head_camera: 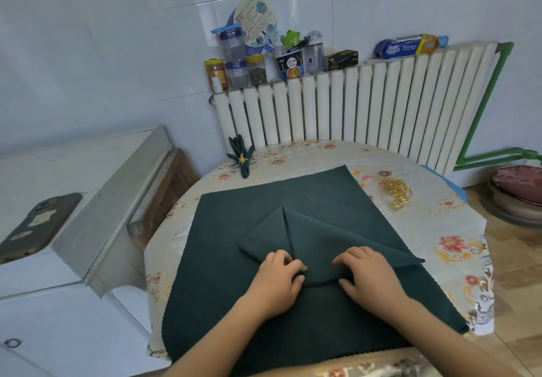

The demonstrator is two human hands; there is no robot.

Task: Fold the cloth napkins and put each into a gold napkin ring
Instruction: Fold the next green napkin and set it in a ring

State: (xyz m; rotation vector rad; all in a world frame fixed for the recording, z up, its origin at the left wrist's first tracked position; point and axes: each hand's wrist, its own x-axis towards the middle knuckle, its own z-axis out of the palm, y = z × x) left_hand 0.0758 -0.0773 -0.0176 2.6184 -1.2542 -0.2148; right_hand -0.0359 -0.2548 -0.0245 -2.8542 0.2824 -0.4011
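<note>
Centrally, folded green napkin (319,238) atop flat napkin (234,259) on table (457,259), left hand (278,281) and right hand (368,277) pinching its near edge; gold rings (396,191) far right; ringed napkin (242,156) far left

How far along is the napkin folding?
One finished napkin sits in a gold ring at the table's far edge. In hand: the left hand and right hand pinch a folded napkin atop the flat stack. Left: ringing it from the loose gold rings.
</note>
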